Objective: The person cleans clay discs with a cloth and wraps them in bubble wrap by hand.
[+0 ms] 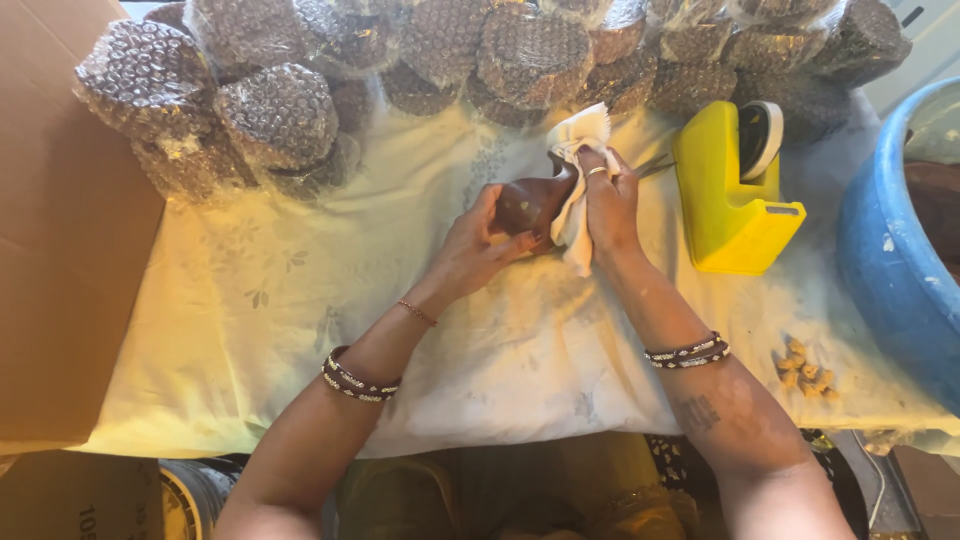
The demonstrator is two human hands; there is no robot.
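Both hands (left (470, 245), right (608, 200)) clamped around brown pot (530, 203) and white cloth (578, 160), mid-table.

The large brown cardboard box (60, 230) at left and the blue plastic tub (890, 270) at right are cut by the frame edges; a white cloth (578, 180) hides part of the small brown clay pot (530, 203).

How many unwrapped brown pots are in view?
1: the brown pot, held by the left hand, right hand pressing a white cloth to it. Bubble-wrapped bundles behind may hide others.
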